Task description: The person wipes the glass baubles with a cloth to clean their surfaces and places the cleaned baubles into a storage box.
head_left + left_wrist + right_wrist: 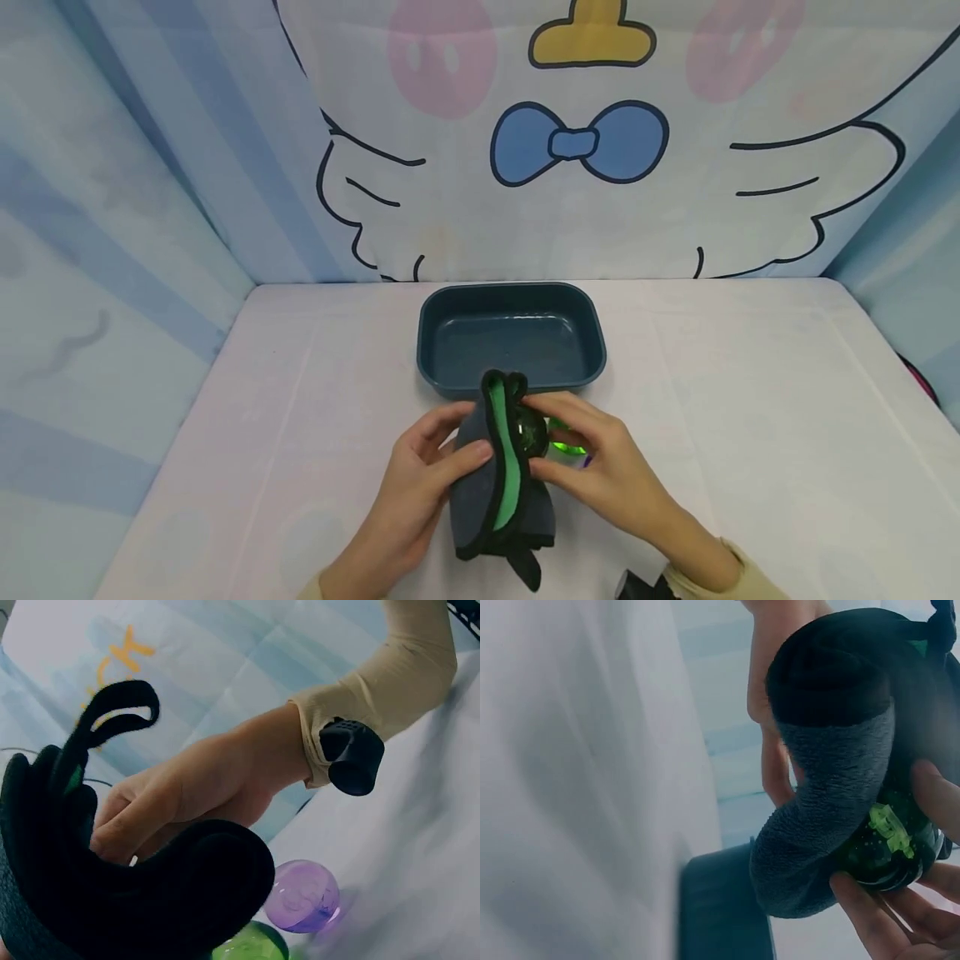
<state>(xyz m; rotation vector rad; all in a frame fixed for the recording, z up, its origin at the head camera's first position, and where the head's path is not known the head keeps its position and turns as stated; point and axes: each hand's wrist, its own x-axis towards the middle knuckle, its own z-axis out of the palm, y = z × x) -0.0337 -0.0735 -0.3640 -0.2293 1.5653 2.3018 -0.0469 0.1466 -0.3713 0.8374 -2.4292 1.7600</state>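
My left hand grips a folded dark grey cloth with black edging, a bright green inner side and a black loop at one end. A see-through ball with a yellow-green piece inside sits against the cloth's fold. The fingers and thumb of my right hand hold this ball on its right side. Behind the right hand, a green ball and a purple ball lie on the table, mostly covered in the head view.
A dark blue rectangular bin stands just beyond the cloth, near the table's back edge. A printed curtain hangs behind the white-covered table. A black device is strapped at the right wrist.
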